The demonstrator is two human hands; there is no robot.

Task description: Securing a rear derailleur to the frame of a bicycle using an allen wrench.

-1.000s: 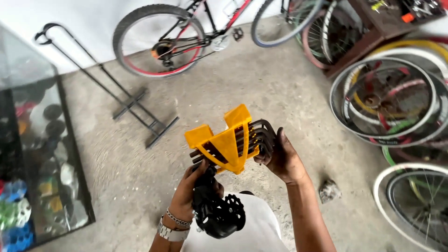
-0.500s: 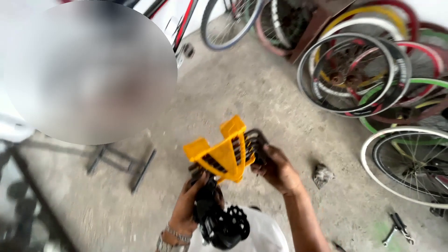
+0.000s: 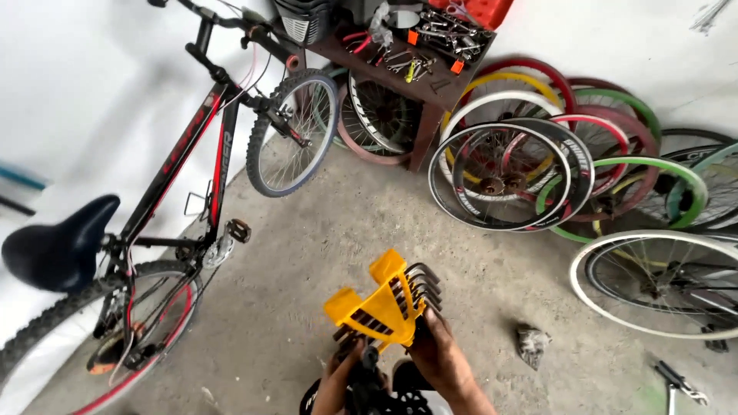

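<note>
Head view: both hands hold a yellow key holder (image 3: pixel 382 306) out front. Right hand (image 3: pixel 440 355) has fingers curled on the hex keys (image 3: pixel 419 286) at its edge; left hand (image 3: pixel 340 378) grips below. Picking a key seems underway; drawing one needs a firm pinch.
</note>
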